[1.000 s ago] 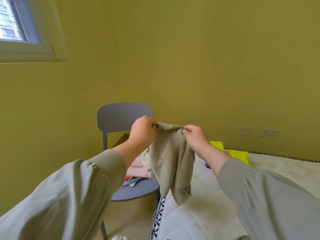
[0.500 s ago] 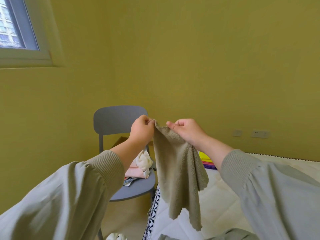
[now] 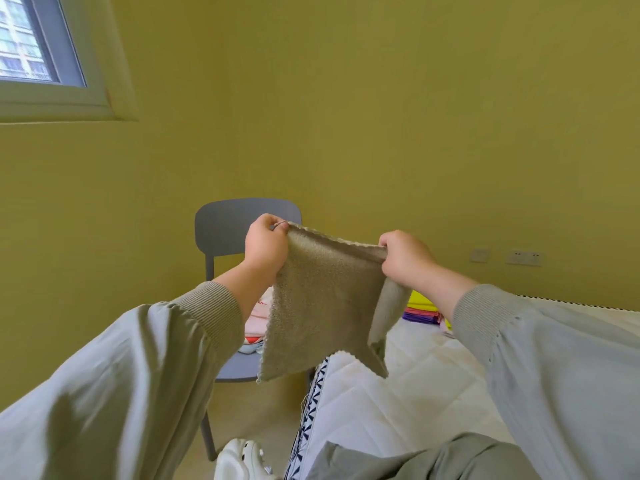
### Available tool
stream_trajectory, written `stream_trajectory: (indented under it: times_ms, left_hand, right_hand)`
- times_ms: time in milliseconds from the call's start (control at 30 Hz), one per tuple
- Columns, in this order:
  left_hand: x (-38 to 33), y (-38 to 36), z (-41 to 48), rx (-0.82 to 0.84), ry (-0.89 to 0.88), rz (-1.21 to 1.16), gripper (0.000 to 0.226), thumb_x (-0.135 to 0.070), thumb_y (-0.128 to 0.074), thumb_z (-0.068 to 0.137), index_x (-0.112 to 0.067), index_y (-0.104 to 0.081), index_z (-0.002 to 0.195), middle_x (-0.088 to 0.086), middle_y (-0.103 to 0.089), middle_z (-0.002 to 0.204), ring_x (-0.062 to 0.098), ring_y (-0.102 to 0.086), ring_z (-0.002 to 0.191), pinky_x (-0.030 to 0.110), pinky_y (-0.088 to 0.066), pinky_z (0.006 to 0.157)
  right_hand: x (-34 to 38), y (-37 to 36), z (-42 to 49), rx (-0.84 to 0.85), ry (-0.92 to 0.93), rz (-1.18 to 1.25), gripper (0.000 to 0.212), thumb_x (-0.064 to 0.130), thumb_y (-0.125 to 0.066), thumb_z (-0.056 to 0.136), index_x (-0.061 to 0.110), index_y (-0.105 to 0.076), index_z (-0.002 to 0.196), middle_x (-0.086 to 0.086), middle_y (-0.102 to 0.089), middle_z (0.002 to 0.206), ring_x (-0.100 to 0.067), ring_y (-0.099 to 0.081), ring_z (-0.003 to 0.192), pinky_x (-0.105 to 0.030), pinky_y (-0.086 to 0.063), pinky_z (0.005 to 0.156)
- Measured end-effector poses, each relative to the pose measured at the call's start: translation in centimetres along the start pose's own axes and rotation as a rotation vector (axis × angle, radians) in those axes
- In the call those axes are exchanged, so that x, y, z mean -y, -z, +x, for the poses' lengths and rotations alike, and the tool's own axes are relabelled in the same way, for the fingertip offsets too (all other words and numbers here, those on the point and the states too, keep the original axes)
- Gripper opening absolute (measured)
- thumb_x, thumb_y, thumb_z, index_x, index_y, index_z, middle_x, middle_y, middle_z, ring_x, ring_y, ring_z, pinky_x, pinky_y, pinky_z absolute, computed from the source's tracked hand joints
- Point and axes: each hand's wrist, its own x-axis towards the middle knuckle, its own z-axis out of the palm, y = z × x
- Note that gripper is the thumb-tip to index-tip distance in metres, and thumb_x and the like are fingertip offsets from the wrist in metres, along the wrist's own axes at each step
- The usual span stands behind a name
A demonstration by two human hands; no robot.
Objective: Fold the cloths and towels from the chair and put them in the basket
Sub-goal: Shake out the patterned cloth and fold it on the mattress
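Note:
A beige fleecy cloth [image 3: 322, 306] hangs in the air in front of me, spread out between both hands. My left hand [image 3: 265, 245] pinches its top left corner and my right hand [image 3: 403, 259] grips the top right corner. The top edge is pulled nearly taut; the lower corners dangle free. Behind it stands a grey chair [image 3: 225, 226] with a small pile of pink and white cloths [image 3: 256, 320] on its seat, partly hidden by the beige cloth. No basket is in view.
A white quilted mattress [image 3: 398, 386] with a patterned edge lies at the lower right. Folded yellow, pink and purple cloths [image 3: 420, 308] sit on it near the wall. A white shoe [image 3: 242, 460] is on the floor below. Yellow-green walls and a window [image 3: 31, 53] surround the spot.
My hands have moved apart, the right one sliding along the top edge to the far corner. The cloth went from a bunched drape to a spread sheet.

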Motion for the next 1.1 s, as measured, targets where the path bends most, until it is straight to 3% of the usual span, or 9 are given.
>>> stream_trajectory:
  times_ms: [100,200,300,400,567,767,867,1000,1100]
  left_hand:
    - [0.4,0.5,0.6,-0.079,0.000,0.015,0.013,-0.019,-0.043,0.100,-0.015,-0.055,0.100,-0.002,-0.050,0.071,0.014,-0.045,0.056,0.026,-0.034,0.049]
    - [0.9,1.1,1.1,-0.098,0.009,0.010,0.012,-0.020,-0.048,0.099,-0.015,-0.059,0.096,-0.001,-0.056,0.071,0.016,-0.053,0.057,0.029,-0.049,0.058]
    - [1.4,1.3,1.3,-0.046,0.031,-0.028,0.016,-0.018,-0.055,0.096,-0.014,-0.062,0.082,0.006,-0.061,0.073,0.019,-0.059,0.059,0.034,-0.058,0.063]
    - [1.9,1.2,1.2,0.075,0.110,-0.024,0.019,-0.017,-0.056,0.095,-0.012,-0.061,0.078,0.008,-0.058,0.075,0.019,-0.059,0.062,0.026,-0.055,0.050]
    - [3.1,0.6,0.9,0.315,0.293,-0.007,0.015,-0.016,-0.062,0.092,-0.010,-0.061,0.079,0.003,-0.047,0.062,0.016,-0.046,0.051,0.024,-0.048,0.051]
    - [5.4,-2.4,1.3,0.323,0.278,0.105,0.018,-0.013,-0.061,0.092,-0.009,-0.061,0.075,0.006,-0.048,0.059,0.016,-0.043,0.046,0.020,-0.038,0.041]
    - [7.5,-4.6,1.2,0.290,0.206,0.225,0.013,-0.017,-0.062,0.091,-0.008,-0.068,0.083,0.004,-0.053,0.061,0.016,-0.044,0.050,0.023,-0.039,0.046]
    - [11.4,-8.0,1.0,0.267,0.247,0.228,0.017,-0.018,-0.055,0.095,-0.010,-0.068,0.087,0.005,-0.061,0.056,0.012,-0.055,0.042,0.021,-0.044,0.047]
    - [14.3,-10.6,1.1,0.244,0.369,0.099,0.017,-0.012,-0.051,0.097,-0.007,-0.064,0.086,0.008,-0.068,0.066,0.016,-0.064,0.055,0.022,-0.051,0.045]
  right_hand:
    - [-1.5,-0.4,0.6,-0.064,-0.112,0.019,0.019,-0.003,-0.050,0.076,0.015,-0.054,0.075,-0.004,-0.050,0.070,-0.028,-0.051,0.074,-0.026,-0.034,0.060]
    - [-3.4,-0.7,1.3,-0.137,-0.213,0.156,0.011,0.005,-0.061,0.078,0.009,-0.063,0.069,-0.012,-0.061,0.068,-0.034,-0.058,0.073,-0.025,-0.036,0.057]
    - [-4.8,-0.8,1.7,-0.196,-0.278,0.448,0.011,0.006,-0.065,0.082,-0.002,-0.072,0.085,-0.016,-0.065,0.075,-0.026,-0.053,0.067,-0.025,-0.035,0.061]
    - [-6.3,-1.0,1.5,-0.161,-0.337,0.639,0.024,0.004,-0.065,0.082,-0.014,-0.063,0.099,-0.007,-0.050,0.075,-0.017,-0.040,0.071,-0.026,-0.029,0.065]
    - [-8.9,-2.0,0.7,-0.019,-0.401,0.745,0.009,0.014,-0.070,0.082,0.006,-0.067,0.085,-0.008,-0.051,0.073,-0.020,-0.042,0.062,-0.023,-0.032,0.050]
    - [-11.6,-4.1,1.5,0.127,-0.393,0.457,0.048,0.013,-0.069,0.083,0.015,-0.029,0.055,-0.003,-0.026,0.054,-0.019,-0.027,0.052,-0.027,-0.020,0.048]
    - [-13.0,-6.1,2.3,0.159,-0.389,0.194,0.045,-0.004,-0.053,0.083,0.013,-0.027,0.051,-0.005,-0.024,0.055,-0.021,-0.028,0.062,-0.030,-0.015,0.049]
    - [-15.4,-9.6,2.7,0.097,-0.469,0.054,0.030,0.003,-0.058,0.084,0.007,-0.043,0.058,-0.012,-0.044,0.061,-0.028,-0.041,0.066,-0.026,-0.022,0.045]
    - [-17.2,-12.4,2.9,0.068,-0.529,-0.014,0.008,0.013,-0.062,0.084,0.006,-0.064,0.083,-0.019,-0.065,0.093,-0.036,-0.059,0.085,-0.025,-0.038,0.062]
